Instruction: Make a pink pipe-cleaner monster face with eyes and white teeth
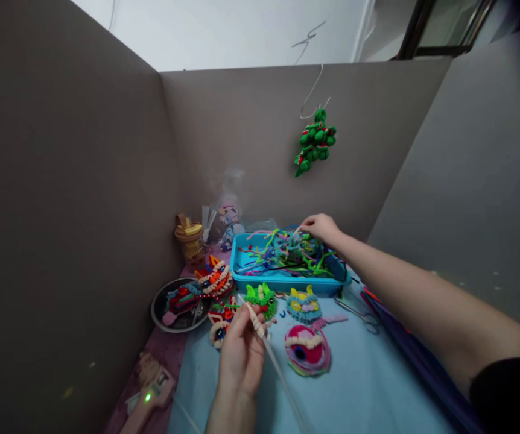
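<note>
Your left grip pinches the white coiled pipe cleaner at its fingertips. Beyond it, your right grip pinches a pale strand, fingers pressed together, above the loose pipe cleaners in the blue tray.

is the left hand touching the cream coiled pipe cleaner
Touching. The head view shows the left hand pinching the cream coiled pipe cleaner between thumb and fingertips, with no gap.

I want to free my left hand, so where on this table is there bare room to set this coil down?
The blue cloth is bare between the pink round figure, the scissors and your right forearm. Crowded: the strip of figures before the blue tray and the dish at left.
</note>
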`<state>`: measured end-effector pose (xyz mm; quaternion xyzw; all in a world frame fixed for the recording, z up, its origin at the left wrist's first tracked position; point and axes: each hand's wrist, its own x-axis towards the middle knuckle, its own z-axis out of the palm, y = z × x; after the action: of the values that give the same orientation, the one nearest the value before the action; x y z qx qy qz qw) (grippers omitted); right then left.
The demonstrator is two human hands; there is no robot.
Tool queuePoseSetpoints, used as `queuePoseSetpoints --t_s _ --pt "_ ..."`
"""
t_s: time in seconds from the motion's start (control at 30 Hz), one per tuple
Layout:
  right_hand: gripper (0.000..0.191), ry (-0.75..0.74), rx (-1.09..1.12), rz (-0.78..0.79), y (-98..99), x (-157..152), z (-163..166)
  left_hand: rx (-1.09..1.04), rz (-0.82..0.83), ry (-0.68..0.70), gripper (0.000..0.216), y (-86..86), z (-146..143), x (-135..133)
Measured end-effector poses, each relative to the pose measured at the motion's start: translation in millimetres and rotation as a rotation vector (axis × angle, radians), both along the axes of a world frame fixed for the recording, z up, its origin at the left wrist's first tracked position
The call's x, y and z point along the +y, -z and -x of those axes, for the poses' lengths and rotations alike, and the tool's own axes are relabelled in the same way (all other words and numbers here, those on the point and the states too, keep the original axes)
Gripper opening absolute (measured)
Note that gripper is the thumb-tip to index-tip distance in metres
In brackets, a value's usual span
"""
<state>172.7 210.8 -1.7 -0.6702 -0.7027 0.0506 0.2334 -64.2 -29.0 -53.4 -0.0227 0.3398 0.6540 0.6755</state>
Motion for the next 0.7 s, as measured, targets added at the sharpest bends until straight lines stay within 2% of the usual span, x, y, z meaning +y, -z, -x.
queuePoseSetpoints --t_s 0.07,0.13,0.23,0.33,0.4,0.43,0.5,0.6,0.63,0.7 --pt "0.021 0.050 0.077 -0.068 -18.6 8.8 -3.5 0.000 0.004 0.005 0.018 0.2 0.9 1.0" --pt "0.026 0.062 0.145 -0.103 -29.0 14.1 -2.9 0.005 0.006 0.003 0.017 1.2 1.4 2.6" --pt "0.017 0.024 0.206 -0.075 -26.8 13.2 4.0 0.051 0.014 -0.004 0.014 2.9 2.5 3.2" --pt "0.008 -0.022 0.236 -0.012 -16.1 8.0 12.3 0.235 -0.043 0.003 0.005 2.7 5.7 -2.0" --pt "0.009 -0.025 0.266 -0.019 -13.3 7.1 15.5 0.427 -0.150 -0.119 0.008 1.2 9.2 -8.2" --pt "0.010 -0.016 0.285 -0.041 -14.0 7.5 16.2 0.502 -0.208 -0.225 0.013 0.2 11.0 -11.1" --pt "0.012 0.009 0.321 -0.095 -17.9 9.2 16.2 0.558 -0.297 -0.362 0.020 -1.5 14.8 -14.5" --pt "0.011 0.025 0.348 -0.130 -25.7 10.4 14.3 0.408 -0.340 -0.132 0.014 -3.2 20.4 -11.3" --pt "0.009 0.027 0.354 -0.138 -28.4 10.1 13.4 0.325 -0.309 -0.062 0.011 -3.6 22.2 -8.8" --pt "0.009 0.043 0.373 -0.176 -34.1 8.8 11.2 0.178 -0.212 -0.015 0.002 -4.7 25.9 -3.5"
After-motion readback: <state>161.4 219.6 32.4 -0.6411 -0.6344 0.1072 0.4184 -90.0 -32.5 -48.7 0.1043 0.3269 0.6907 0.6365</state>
